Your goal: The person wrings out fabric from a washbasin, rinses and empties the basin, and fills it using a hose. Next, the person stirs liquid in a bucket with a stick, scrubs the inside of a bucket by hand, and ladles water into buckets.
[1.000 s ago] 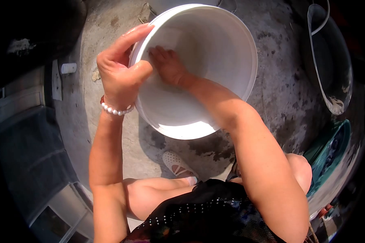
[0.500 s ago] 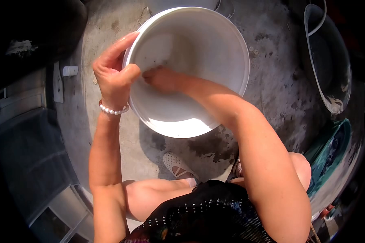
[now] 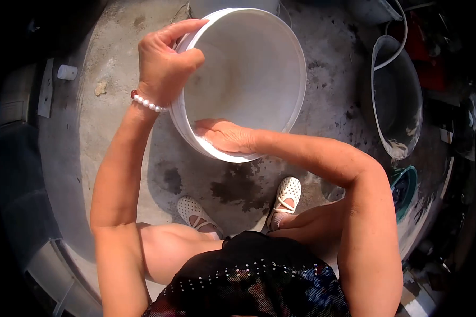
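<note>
Left hand [image 3: 169, 63]: clamping the near-left rim of the bucket [image 3: 248, 68], fingers and thumb closed on it, bracelet [image 3: 149, 103] circling the wrist
Right hand [image 3: 225, 136]: reaching inside, lying against the near wall, fingers together
Bucket: tilting above the floor [image 3: 195, 174], mouth facing the person
Shoes [image 3: 288, 193]: resting on the floor, nearer than the bucket
Tub [image 3: 396, 100]: standing at the right, a hose [image 3: 403, 42] crossing its rim
Basket [image 3: 405, 193]: sitting nearer than the tub

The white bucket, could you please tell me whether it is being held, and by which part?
The left hand holds the white bucket by its rim, at the upper left. Whether the right hand, inside it, grips anything cannot be told.
</note>
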`<state>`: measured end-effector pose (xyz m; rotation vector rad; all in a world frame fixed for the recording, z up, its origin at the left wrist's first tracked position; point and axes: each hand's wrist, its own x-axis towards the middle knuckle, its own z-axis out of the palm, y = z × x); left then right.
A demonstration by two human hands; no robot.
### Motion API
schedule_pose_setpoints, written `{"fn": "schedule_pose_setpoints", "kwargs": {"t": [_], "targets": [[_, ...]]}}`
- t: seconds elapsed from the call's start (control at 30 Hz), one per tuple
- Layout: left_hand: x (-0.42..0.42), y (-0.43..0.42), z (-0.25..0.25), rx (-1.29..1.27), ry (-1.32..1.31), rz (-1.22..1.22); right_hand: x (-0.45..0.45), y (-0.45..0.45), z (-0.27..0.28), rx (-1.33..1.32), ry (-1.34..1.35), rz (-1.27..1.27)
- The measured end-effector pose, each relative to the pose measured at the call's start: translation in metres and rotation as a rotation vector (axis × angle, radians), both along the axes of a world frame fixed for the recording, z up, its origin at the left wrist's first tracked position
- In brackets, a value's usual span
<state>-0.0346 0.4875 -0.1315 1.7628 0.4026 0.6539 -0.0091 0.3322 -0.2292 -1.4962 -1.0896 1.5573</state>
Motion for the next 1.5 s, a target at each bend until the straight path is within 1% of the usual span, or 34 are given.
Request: {"fn": "schedule_pose_setpoints", "kwargs": {"t": [0.07, 0.1, 0.13, 0.17, 0.2, 0.27, 0.33, 0.4, 0.43, 0.5, 0.57, 0.6, 0.63, 0.67, 0.73, 0.77, 0.8, 0.83, 0.87, 0.9, 0.93, 0.97, 1.03, 1.07, 1.13, 1.2, 1.23, 1.27, 1.33, 1.37, 1.4, 1.43, 1.47, 1.5], "targets": [[-0.003, 0.007, -0.002, 0.061, 0.023, 0.008, 0.038, -0.028, -0.008, 0.126, -0.506, 0.470], [-0.007, 0.008, 0.003, 0.031, 0.102, -0.040, 0.072, -0.042, -0.005, 0.041, -0.729, 0.666], [-0.008, 0.004, 0.004, 0.020, 0.098, -0.028, 0.107, -0.054, 0.018, 0.039, -1.154, 0.747], [-0.005, -0.003, 0.006, 0.080, 0.079, -0.014, 0.146, -0.055, 0.025, 0.249, -1.535, 0.670], [-0.003, -0.008, 0.006, 0.139, 0.059, 0.000, 0.150, -0.056, 0.033, 0.245, -1.536, 0.687], [-0.001, -0.006, 0.006, 0.094, 0.054, 0.014, 0.156, -0.053, 0.045, 0.407, -1.857, 0.531], [-0.001, -0.002, 0.005, 0.174, 0.082, 0.045, 0.111, -0.087, 0.021, 0.154, -1.518, 0.479], [0.001, 0.003, 0.005, 0.128, 0.116, 0.041, 0.058, -0.096, 0.040, 0.014, -1.008, 0.431], [0.002, 0.006, 0.005, 0.095, 0.147, 0.032, 0.065, -0.090, 0.048, 0.014, -1.012, 0.442], [0.002, -0.003, 0.005, 0.129, 0.139, 0.049, 0.090, -0.079, 0.057, -0.125, -0.924, 0.627], [0.000, -0.006, 0.004, 0.178, 0.127, 0.064, 0.158, -0.072, 0.052, 0.289, -1.684, 0.519], [-0.002, -0.006, 0.002, 0.236, 0.088, 0.063, 0.169, -0.067, 0.060, 0.355, -1.744, 0.653], [-0.002, -0.004, 0.002, 0.297, 0.047, 0.068, 0.161, -0.066, 0.059, 0.318, -1.747, 0.554], [-0.003, -0.003, 0.002, 0.299, 0.047, 0.069, 0.141, -0.072, 0.054, 0.275, -1.738, 0.451], [-0.006, 0.000, 0.005, 0.145, 0.110, 0.110, 0.102, -0.099, 0.038, 0.196, -1.268, 0.467], [-0.005, 0.004, 0.007, 0.154, 0.106, 0.114, 0.079, -0.101, 0.042, 0.258, -1.185, 0.424], [-0.004, 0.006, 0.008, 0.143, 0.099, 0.045, 0.062, -0.098, 0.047, 0.313, -1.095, 0.386], [-0.004, 0.005, 0.008, 0.129, 0.096, -0.028, 0.068, -0.085, 0.049, 0.089, -0.821, 0.381], [-0.003, -0.001, 0.006, 0.131, 0.099, -0.031, 0.080, -0.068, 0.047, -0.124, -0.543, 0.366], [0.002, -0.010, 0.004, 0.206, 0.069, -0.030, 0.089, -0.059, 0.023, 0.012, -0.544, 0.245], [0.006, -0.017, 0.004, 0.279, 0.040, -0.027, 0.100, -0.047, -0.006, 0.086, -0.821, 0.318], [0.008, -0.020, 0.005, 0.295, 0.049, -0.044, 0.105, -0.031, -0.033, 0.091, -1.111, 0.291], [0.006, -0.024, 0.005, 0.303, 0.047, -0.038, 0.114, 0.010, -0.095, 0.322, -1.034, -0.055], [0.005, -0.024, 0.004, 0.303, 0.047, -0.034, 0.119, 0.037, -0.174, 0.407, -0.742, -0.332], [0.004, -0.021, 0.006, 0.319, 0.044, -0.023, 0.097, 0.063, -0.229, 0.456, -0.620, -0.562], [0.003, -0.016, 0.008, 0.224, 0.078, -0.020, 0.057, 0.058, -0.187, 0.139, -0.795, -0.381], [0.004, -0.015, 0.010, 0.222, 0.088, -0.027, 0.041, 0.053, -0.161, -0.157, -0.764, -0.224], [0.006, -0.015, 0.010, 0.219, 0.085, -0.030, 0.030, 0.041, -0.180, 0.069, -0.600, -0.112], [0.009, -0.013, 0.011, 0.232, 0.062, -0.018, 0.015, 0.020, -0.144, 0.090, -0.266, -0.011], [0.010, -0.008, 0.011, 0.228, 0.054, -0.018, 0.017, 0.013, -0.067, -0.114, -0.104, -0.025], [0.008, -0.002, 0.011, 0.182, 0.074, -0.018, 0.032, -0.002, -0.034, 0.053, -0.309, 0.183], [0.007, 0.003, 0.011, 0.136, 0.094, -0.017, 0.053, -0.020, -0.016, 0.222, -0.509, 0.394], [0.007, 0.005, 0.011, 0.133, 0.089, -0.013, 0.078, -0.041, -0.024, 0.375, -0.728, 0.563], [0.007, 0.006, 0.011, 0.153, 0.085, -0.026, 0.114, -0.049, 0.006, 0.201, -0.902, 0.722]]}}
